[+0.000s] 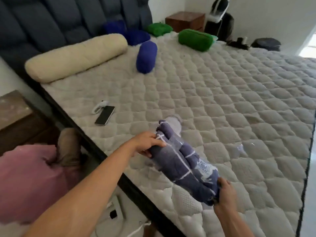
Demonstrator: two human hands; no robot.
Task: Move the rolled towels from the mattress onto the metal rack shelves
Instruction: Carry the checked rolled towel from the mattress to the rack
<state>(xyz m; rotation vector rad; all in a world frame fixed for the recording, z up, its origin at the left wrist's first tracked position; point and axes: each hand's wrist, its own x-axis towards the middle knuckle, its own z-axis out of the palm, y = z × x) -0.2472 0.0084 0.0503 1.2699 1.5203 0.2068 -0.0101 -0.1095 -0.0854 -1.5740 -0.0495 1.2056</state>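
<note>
A purple checked rolled towel (pixel 181 161), partly wrapped in clear plastic, is gripped at its far end by the left hand (pixel 148 144) and pinched at its near end by the right hand (pixel 225 190), just above the mattress (pixel 222 93) near its front edge. Beyond it, more rolled towels (pixel 147 57) are seen toward the headboard. The slick plastic could let the roll slip or unroll when lifted. No rack is visible.

Blue-grey towel (pixel 181 161), white grid lines
</note>
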